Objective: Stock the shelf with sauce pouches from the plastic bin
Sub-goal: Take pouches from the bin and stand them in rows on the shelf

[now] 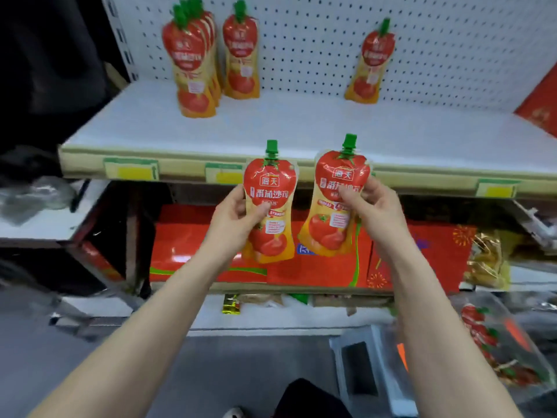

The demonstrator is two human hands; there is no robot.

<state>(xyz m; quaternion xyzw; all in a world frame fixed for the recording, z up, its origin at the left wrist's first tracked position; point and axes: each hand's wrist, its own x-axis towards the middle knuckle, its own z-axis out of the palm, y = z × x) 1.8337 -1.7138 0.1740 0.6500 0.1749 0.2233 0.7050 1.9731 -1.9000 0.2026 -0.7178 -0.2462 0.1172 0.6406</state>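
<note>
My left hand (233, 218) grips a red and yellow tomato sauce pouch (269, 206) with a green cap, held upright in front of the shelf edge. My right hand (372, 206) grips a second pouch (336, 203) the same way, just to the right. On the white shelf (301, 125) a row of several pouches (193, 58) stands at the back left, a single pouch (241, 52) beside it, and another pouch (372, 61) leans on the pegboard further right. The clear plastic bin (497, 348) at lower right holds more pouches.
A white pegboard (331, 31) backs the shelf. Red packages (539, 104) sit at the shelf's right end. The lower shelf holds red boxes (211, 242) and gold wrapped goods (486, 260). Yellow price tags (131, 170) line the shelf edge.
</note>
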